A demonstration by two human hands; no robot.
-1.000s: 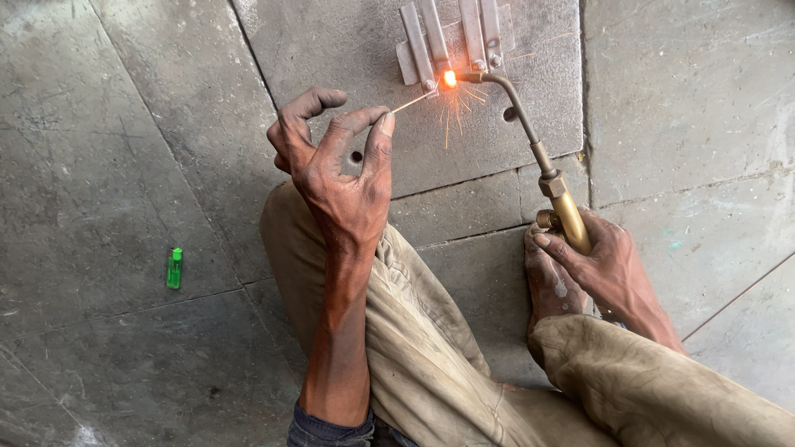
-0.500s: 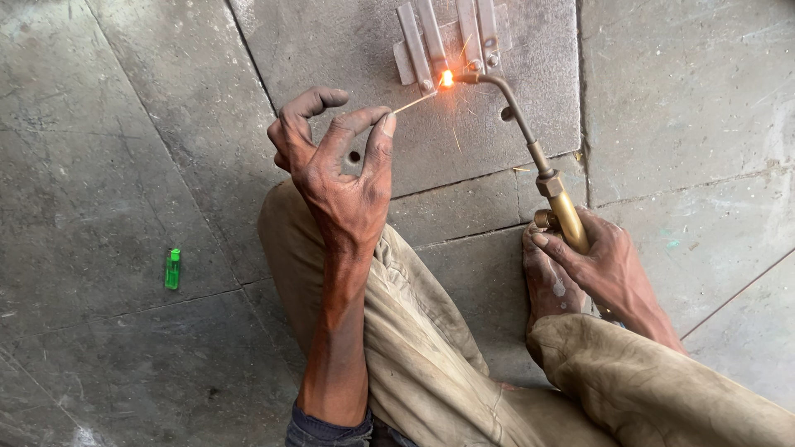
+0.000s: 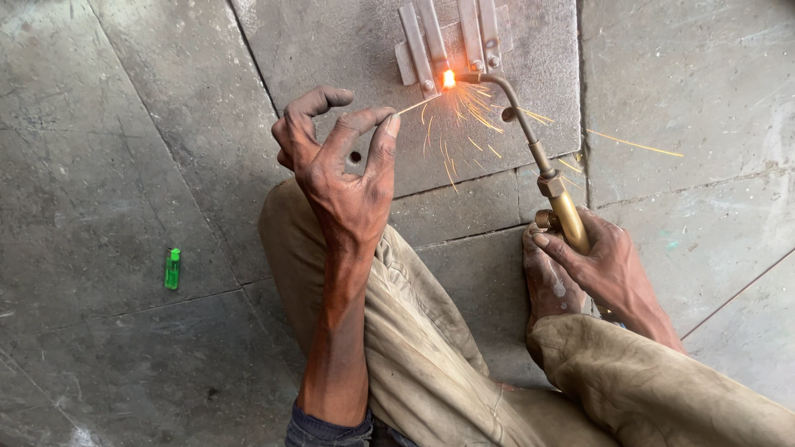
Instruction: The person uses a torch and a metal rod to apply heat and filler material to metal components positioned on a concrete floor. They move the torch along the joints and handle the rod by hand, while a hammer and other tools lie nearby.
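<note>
Sparks fly mid-weld as the left hand pinches a filler rod and the right hand grips the brass torch at unfinished metal strips.

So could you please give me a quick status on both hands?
Left hand pinching thin rod. Right hand gripping brass torch. Flame on metal strips, sparks flying.

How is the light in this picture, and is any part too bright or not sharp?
Head view: soft, even daylight with weak shadows; the flame point at the torch tip is overexposed, sparks smear into streaks; the left hand, right hand and green lighter look sharp.
</note>
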